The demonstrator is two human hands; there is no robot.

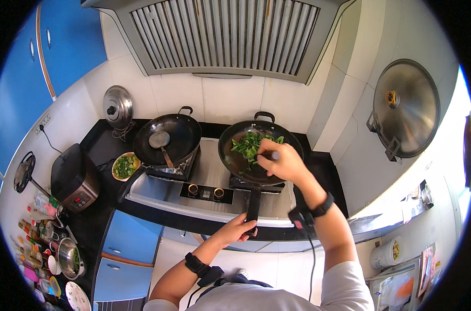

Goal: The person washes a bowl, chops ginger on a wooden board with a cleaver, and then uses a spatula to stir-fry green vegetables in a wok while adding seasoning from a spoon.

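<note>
My left hand (239,229) is closed around the black handle (253,206) of the right-hand wok (235,171), which sits on the right burner of a steel gas stove (216,155). Chopped green vegetables (247,145) lie in that wok. Over them my right hand (278,159) grips a utensil by its handle (274,155); its working end is hidden by the hand and greens. On the left burner stands a second black wok (181,134), holding a ladle (159,139) with a wooden handle.
Left of the stove are a bowl of chopped greens (125,166), a rice cooker (74,179), a steel bowl (66,258) and several bottles. A steel lid (118,105) leans at the back wall; a larger lid (410,109) hangs right. The range hood (224,39) overhangs the back.
</note>
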